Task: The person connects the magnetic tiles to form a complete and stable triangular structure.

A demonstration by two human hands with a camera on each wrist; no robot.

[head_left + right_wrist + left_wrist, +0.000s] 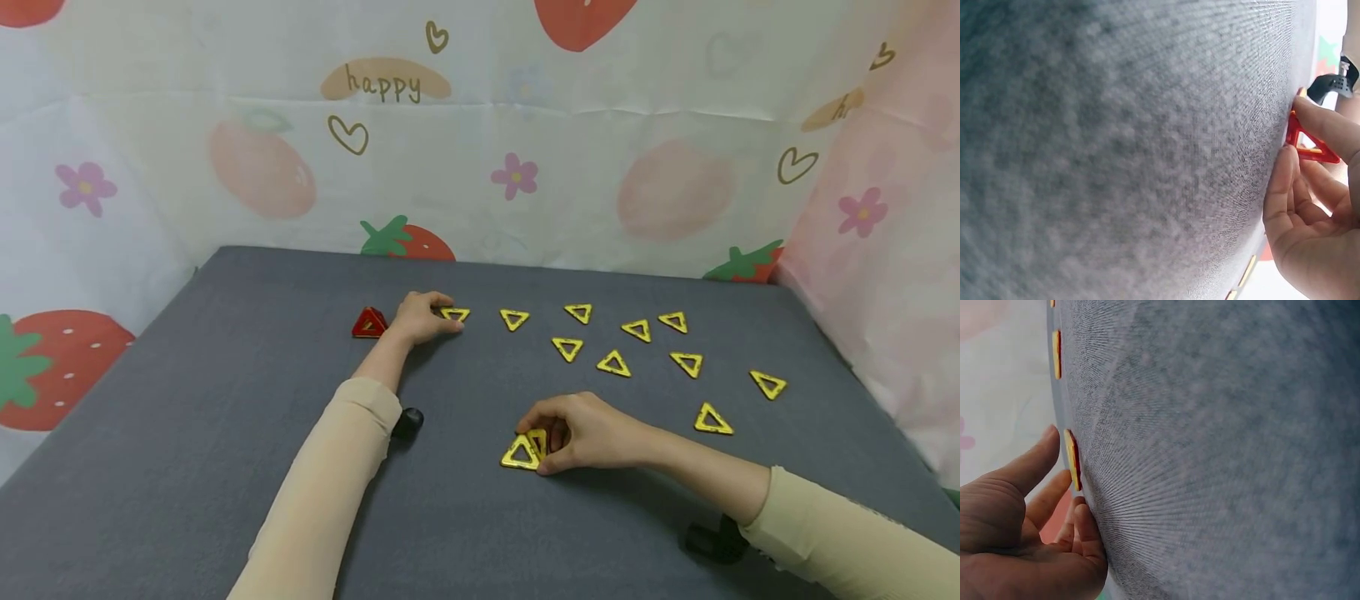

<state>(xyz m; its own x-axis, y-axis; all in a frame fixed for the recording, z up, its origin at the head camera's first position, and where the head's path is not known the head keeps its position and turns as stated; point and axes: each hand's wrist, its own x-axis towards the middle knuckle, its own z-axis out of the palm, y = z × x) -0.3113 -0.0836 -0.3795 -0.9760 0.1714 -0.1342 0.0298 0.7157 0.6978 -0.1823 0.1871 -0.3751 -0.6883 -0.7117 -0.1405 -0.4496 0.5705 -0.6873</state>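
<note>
A: What does the right hand (583,433) have?

B: Thumb and fingers are pinched on a tilted triangular tile (1325,154), its red face showing in the right wrist view. It rises beside a flat triangular tile (517,464), yellow side up on the grey worktop (187,400). I'd judge the step in hand to be setting one tile against the other.

A: And the left hand (423,316)?

B: Farther off, with thumb and fingers apart around a far tile (1073,461). No firm grip shows, and I can't tell whether a fingertip touches it. It looks like a reach ahead of a pick-up.

A: So what does the next move call for?

B: Probably the left fingers closing on that tile's edges and lifting it cleanly, while a steady right pinch stops the tilted one from dropping flat.

A: What's around them?

B: Just left of the left hand sits what looks like a red pyramid (369,316). On the other side, nine loose yellow tiles (567,341) lie flat and apart, spread toward the right. Behind hangs a patterned cloth (465,150) with strawberries, hearts and flowers.
</note>
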